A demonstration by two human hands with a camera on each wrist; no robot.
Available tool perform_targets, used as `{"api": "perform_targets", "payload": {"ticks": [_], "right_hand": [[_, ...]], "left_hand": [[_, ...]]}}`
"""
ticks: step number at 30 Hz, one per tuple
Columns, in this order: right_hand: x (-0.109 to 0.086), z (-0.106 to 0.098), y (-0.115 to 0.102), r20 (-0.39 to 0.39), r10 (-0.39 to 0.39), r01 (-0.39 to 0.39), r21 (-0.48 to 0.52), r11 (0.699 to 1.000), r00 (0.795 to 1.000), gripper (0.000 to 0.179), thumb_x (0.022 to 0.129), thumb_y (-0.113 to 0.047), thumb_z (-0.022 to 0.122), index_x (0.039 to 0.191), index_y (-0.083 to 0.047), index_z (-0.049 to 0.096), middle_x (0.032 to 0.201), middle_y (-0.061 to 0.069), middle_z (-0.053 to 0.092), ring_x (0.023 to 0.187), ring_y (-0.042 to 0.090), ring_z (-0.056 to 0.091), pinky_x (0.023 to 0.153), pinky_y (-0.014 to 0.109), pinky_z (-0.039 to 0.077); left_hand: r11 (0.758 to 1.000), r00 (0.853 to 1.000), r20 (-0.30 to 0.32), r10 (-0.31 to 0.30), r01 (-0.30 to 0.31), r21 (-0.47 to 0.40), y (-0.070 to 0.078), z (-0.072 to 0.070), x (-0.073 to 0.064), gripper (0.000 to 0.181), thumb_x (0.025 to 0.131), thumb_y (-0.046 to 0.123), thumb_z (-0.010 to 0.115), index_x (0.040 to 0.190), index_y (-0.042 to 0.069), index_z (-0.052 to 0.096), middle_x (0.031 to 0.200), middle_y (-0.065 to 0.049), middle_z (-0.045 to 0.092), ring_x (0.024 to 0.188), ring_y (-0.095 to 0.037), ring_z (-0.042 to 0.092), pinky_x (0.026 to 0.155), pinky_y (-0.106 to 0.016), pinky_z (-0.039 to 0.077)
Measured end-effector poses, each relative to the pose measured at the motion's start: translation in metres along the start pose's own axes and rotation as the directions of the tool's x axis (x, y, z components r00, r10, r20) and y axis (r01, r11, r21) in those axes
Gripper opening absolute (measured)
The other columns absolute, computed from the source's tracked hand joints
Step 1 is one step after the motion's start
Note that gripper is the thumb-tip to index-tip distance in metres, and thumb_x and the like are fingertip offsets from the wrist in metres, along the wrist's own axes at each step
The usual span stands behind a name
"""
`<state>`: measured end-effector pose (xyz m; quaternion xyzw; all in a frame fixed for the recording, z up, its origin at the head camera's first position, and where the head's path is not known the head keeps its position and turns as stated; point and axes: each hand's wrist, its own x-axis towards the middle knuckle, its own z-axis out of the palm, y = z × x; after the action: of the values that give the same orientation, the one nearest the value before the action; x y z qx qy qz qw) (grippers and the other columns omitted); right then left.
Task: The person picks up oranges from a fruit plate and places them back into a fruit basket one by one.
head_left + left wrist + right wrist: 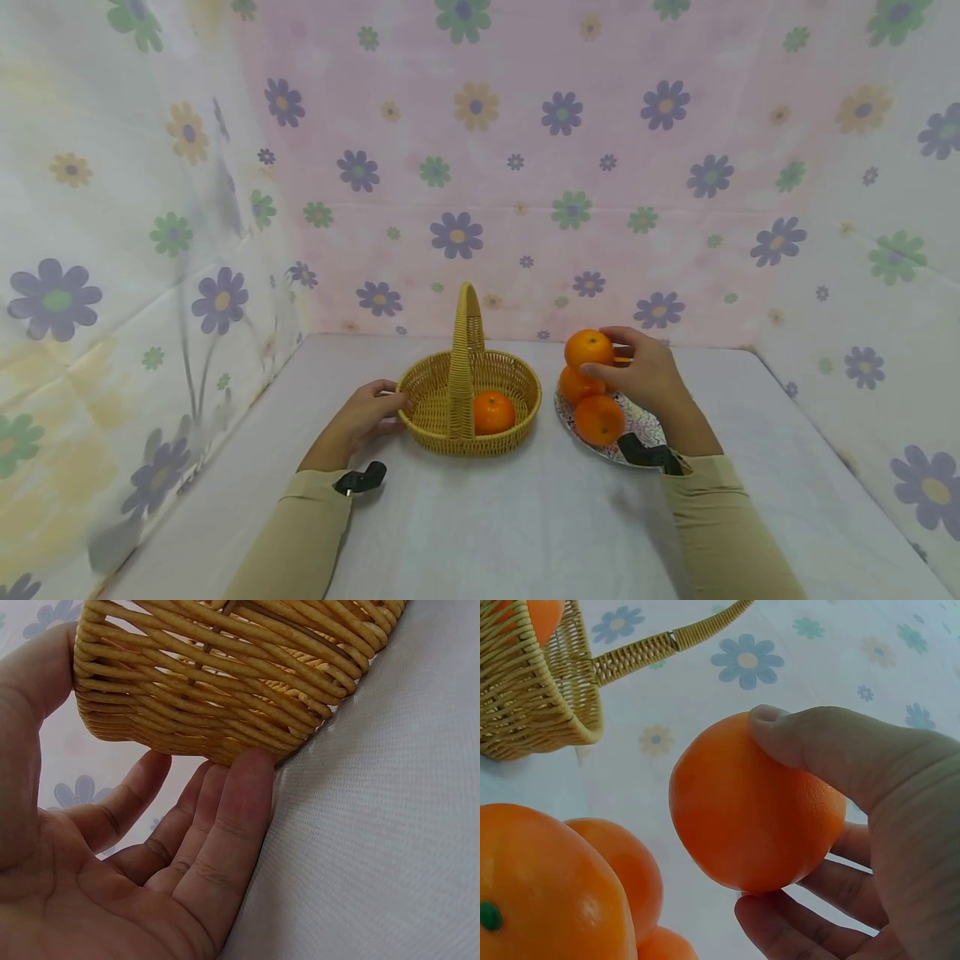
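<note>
A yellow wicker basket (427, 437) with a tall arched handle stands on the table, one orange (494, 413) inside it. My left hand (367, 417) holds the basket's left side; in the left wrist view the thumb is at the rim and the fingertips touch the woven wall (202, 697). Above a patterned plate (643, 425), my right hand (641, 367) grips another orange (588, 350) between thumb and fingers. The right wrist view shows this held orange (750, 810) apart from the others. Several oranges (599, 420) lie on the plate, some partly hidden by the hand.
The table (487, 525) has a white cloth. Flower-printed cloth (517, 150) hangs behind it and along both sides. The plate stands just right of the basket, and the basket's handle (461, 367) rises between the two hands.
</note>
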<state>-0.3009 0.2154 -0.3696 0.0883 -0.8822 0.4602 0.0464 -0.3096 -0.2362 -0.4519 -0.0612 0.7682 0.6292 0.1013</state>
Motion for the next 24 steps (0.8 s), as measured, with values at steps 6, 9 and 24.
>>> {"api": "perform_targets", "payload": {"ticks": [6,9,24], "right_hand": [[0.0,0.008,-0.005,0.011,0.008,-0.008,-0.013,1.0,1.0,0.081,0.083,-0.053,0.083,0.149,-0.018,0.052,0.142,0.012,0.061,0.129,0.036,0.061,0.095,0.05,0.061],[0.001,0.013,-0.006,0.017,0.013,-0.012,-0.024,1.0,1.0,0.082,0.081,-0.054,0.084,0.148,-0.02,0.052,0.142,0.011,0.061,0.13,0.035,0.06,0.1,0.054,0.057],[0.003,0.037,-0.009,0.029,-0.048,0.05,-0.06,0.997,0.998,0.08,0.077,-0.056,0.086,0.144,-0.023,0.057,0.138,0.006,0.065,0.126,0.032,0.064,0.102,0.058,0.055]], "left_hand": [[1.0,1.0,-0.002,-0.008,0.008,-0.004,0.001,0.0,-0.001,0.047,0.092,0.019,0.067,0.132,0.001,0.053,0.127,-0.016,0.06,0.108,-0.025,0.066,0.09,-0.038,0.063],[1.0,1.0,0.0,-0.01,0.01,-0.002,0.001,0.0,-0.001,0.046,0.092,0.02,0.067,0.131,0.001,0.053,0.127,-0.016,0.059,0.109,-0.026,0.066,0.09,-0.038,0.063],[1.0,1.0,0.012,-0.002,0.002,-0.014,-0.002,-0.001,0.003,0.045,0.092,0.019,0.067,0.13,0.0,0.052,0.125,-0.016,0.059,0.105,-0.024,0.067,0.089,-0.038,0.063]]}}
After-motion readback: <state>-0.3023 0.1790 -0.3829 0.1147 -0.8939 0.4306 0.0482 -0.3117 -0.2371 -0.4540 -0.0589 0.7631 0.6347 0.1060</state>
